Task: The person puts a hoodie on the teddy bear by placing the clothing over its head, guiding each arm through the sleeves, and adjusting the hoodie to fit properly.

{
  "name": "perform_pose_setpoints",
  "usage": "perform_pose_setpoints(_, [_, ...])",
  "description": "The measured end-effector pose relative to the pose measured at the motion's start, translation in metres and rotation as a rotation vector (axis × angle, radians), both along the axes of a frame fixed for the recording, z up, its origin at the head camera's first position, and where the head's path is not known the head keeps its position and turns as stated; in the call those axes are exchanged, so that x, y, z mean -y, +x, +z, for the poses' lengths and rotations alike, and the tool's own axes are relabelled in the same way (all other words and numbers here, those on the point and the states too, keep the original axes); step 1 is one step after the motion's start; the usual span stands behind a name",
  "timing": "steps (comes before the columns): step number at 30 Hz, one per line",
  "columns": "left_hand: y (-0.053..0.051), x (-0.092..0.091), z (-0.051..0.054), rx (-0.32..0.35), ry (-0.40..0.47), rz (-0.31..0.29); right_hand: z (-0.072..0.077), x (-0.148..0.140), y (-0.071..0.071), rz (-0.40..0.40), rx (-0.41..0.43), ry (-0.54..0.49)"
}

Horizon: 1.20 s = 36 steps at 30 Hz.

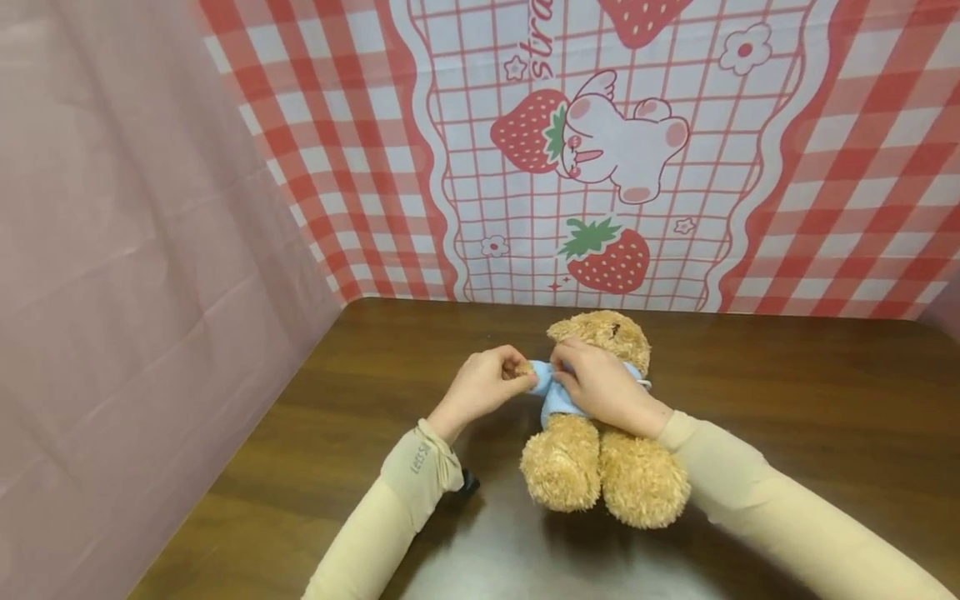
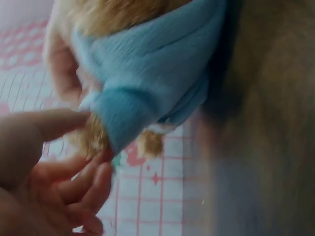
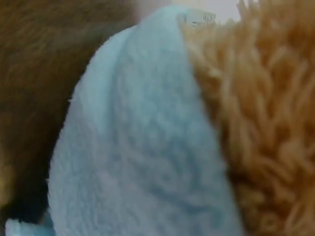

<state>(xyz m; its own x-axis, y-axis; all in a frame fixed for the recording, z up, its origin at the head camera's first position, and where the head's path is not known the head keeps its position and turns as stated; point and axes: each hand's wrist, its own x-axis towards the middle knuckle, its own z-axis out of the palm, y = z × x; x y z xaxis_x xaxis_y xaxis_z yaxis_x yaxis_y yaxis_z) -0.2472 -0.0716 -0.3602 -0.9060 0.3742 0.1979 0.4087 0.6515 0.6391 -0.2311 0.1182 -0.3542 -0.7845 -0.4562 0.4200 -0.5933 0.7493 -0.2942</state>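
A tan plush teddy bear (image 1: 562, 467) in a light blue shirt (image 1: 558, 402) lies on the table, head away and feet toward me. My left hand (image 1: 483, 385) pinches the paw and sleeve cuff of the bear's arm on the left. In the left wrist view, the furry paw (image 2: 93, 137) pokes out of the blue sleeve (image 2: 123, 115) between thumb and fingers. Across the bear's chest, my right hand (image 1: 603, 383) grips the shirt near that shoulder, its fingertips partly hidden. Close up in the right wrist view are shirt cloth (image 3: 133, 128) and curly fur (image 3: 270, 118).
The brown wooden table (image 1: 810, 400) has rounded far corners. A red-and-white strawberry-print cloth (image 1: 465, 150) hangs behind it, and a pale pink curtain (image 1: 135, 275) hangs on the left. A small white tag (image 1: 643, 383) sticks out at the bear's right-hand side.
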Motion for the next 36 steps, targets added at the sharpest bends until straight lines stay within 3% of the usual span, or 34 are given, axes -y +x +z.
perform_pose_setpoints(5, [0.01, -0.015, 0.003, -0.278, -0.104, 0.024, 0.0, 0.005, 0.001, -0.065, -0.06, 0.05])
perform_pose_setpoints(7, [0.011, -0.018, 0.004, -0.336, -0.109, 0.021, 0.001, 0.008, 0.001, -0.1, -0.073, 0.079])
perform_pose_setpoints(9, [0.011, -0.018, 0.005, -0.312, -0.07, 0.035, 0.003, 0.01, 0.001, -0.134, -0.077, 0.103])
perform_pose_setpoints(12, [0.007, -0.014, 0.004, -0.179, 0.023, 0.045, 0.005, 0.007, 0.001, -0.131, -0.049, 0.108])
perform_pose_setpoints(15, [0.003, -0.009, 0.002, -0.095, 0.067, 0.021, 0.004, 0.0, -0.001, -0.043, -0.008, 0.084])
perform_pose_setpoints(18, [-0.001, -0.006, 0.0, -0.092, 0.087, -0.074, 0.002, -0.014, -0.002, 0.095, 0.041, 0.031])
perform_pose_setpoints(20, [-0.002, -0.006, -0.001, -0.076, 0.132, -0.173, 0.003, -0.027, -0.001, 0.146, 0.091, -0.035])
perform_pose_setpoints(23, [-0.003, -0.007, -0.004, -0.014, 0.173, -0.324, 0.006, -0.048, 0.005, 0.109, 0.166, -0.15])
perform_pose_setpoints(25, [-0.001, -0.007, -0.005, 0.025, 0.147, -0.369, 0.007, -0.063, 0.01, 0.02, 0.199, -0.191])
perform_pose_setpoints(27, [0.0, -0.008, -0.006, 0.022, 0.088, -0.355, 0.006, -0.076, 0.015, -0.067, 0.23, -0.196])
perform_pose_setpoints(30, [0.002, -0.01, -0.007, 0.012, 0.046, -0.269, 0.003, -0.093, 0.021, -0.154, 0.28, -0.165])
perform_pose_setpoints(34, [0.001, -0.014, -0.009, -0.017, 0.067, -0.157, -0.004, -0.107, 0.029, -0.195, 0.386, -0.13])
perform_pose_setpoints(36, [0.001, -0.014, -0.009, -0.014, 0.068, -0.12, -0.009, -0.111, 0.031, -0.184, 0.494, -0.137])
